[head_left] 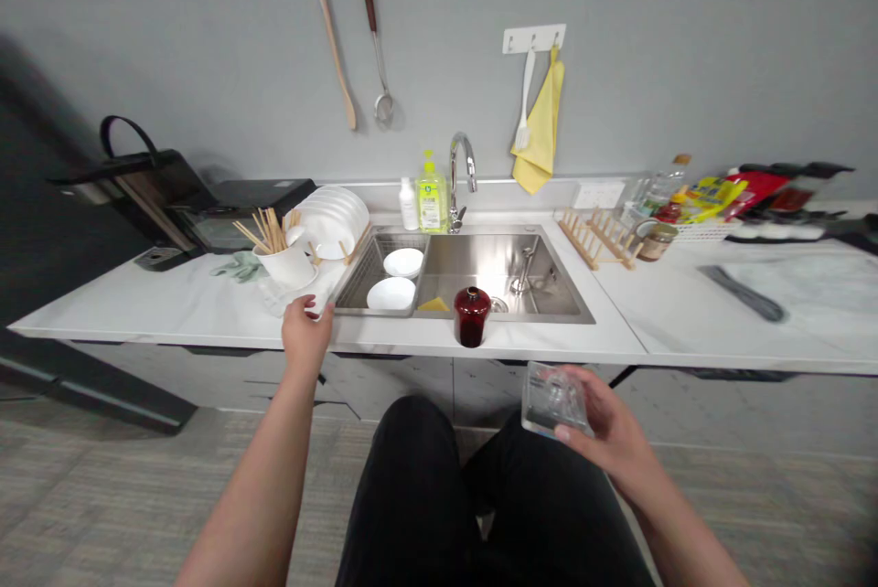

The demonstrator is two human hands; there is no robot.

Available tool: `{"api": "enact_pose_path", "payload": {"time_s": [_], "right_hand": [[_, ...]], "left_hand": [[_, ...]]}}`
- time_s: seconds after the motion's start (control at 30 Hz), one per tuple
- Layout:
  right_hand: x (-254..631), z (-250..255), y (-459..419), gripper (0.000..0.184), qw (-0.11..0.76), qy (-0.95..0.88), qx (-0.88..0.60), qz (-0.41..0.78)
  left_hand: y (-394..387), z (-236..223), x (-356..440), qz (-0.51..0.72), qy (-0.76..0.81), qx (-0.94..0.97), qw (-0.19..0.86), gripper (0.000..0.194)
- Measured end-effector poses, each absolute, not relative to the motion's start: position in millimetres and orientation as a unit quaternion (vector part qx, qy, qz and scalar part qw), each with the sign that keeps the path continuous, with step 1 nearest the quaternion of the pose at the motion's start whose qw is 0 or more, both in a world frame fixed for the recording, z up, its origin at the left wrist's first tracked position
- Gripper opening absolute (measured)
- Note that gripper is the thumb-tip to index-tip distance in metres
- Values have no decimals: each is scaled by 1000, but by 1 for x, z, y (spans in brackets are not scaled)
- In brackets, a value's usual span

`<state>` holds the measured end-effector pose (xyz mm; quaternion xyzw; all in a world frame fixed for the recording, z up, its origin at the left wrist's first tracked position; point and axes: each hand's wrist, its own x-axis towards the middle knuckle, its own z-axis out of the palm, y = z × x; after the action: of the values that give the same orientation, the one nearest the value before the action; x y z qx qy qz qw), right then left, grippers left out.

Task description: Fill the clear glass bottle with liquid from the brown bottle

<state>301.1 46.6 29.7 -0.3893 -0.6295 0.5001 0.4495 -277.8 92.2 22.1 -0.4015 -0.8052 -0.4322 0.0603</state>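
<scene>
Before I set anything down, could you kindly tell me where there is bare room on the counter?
The white marbled counter is bare between the rectangular steel sink, pale wooden rack and front edge, and left before the tall black machine. It is crowded around the round white plates and the squat glass jar.

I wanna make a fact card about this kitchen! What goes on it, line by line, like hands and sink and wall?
Left hand: fingers curled, by the sink's left end
Right hand: holding a clear, boxy thing over the person's lap
Sink: two white bowls in the left part
Front edge of counter: dark red bottle
Behind sink: green soap bottle, silver tap
Left of sink: white plates, chopsticks in a white cup
Wall: wooden spoon, strainer, yellow cloth
</scene>
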Motion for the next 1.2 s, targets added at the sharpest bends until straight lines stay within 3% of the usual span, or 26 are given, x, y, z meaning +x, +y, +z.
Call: {"api": "enact_pose_path", "payload": {"time_s": [0.13, 0.37, 0.6, 0.73, 0.83, 0.93, 1.07, 1.2], "right_hand": [[286, 35, 52, 71, 449, -643, -371, 498], [280, 40, 57, 76, 445, -649, -378, 488], [283, 44, 56, 72, 437, -673, -372, 467], [284, 44, 47, 71, 449, -668, -363, 470], [286, 45, 36, 73, 452, -667, -358, 472], [289, 44, 23, 73, 460, -669, -354, 464], [290, 37, 7, 71, 466, -673, -362, 446], [290, 34, -10, 70, 467, -679, -394, 406]], "left_hand": [[117, 24, -297, -324, -856, -393, 82, 67], [138, 23, -305, -302, -884, -355, 46, 74], [137, 27, -309, -330, -871, -362, 18, 45], [124, 36, -295, -393, -854, -340, 29, 44], [103, 41, -252, -490, -799, -348, 19, 47], [64, 45, -175, -655, -635, -400, -90, 44], [0, 62, -65, -646, -503, -514, -255, 35], [-36, 91, -9, -579, -475, -584, -313, 36]]}}
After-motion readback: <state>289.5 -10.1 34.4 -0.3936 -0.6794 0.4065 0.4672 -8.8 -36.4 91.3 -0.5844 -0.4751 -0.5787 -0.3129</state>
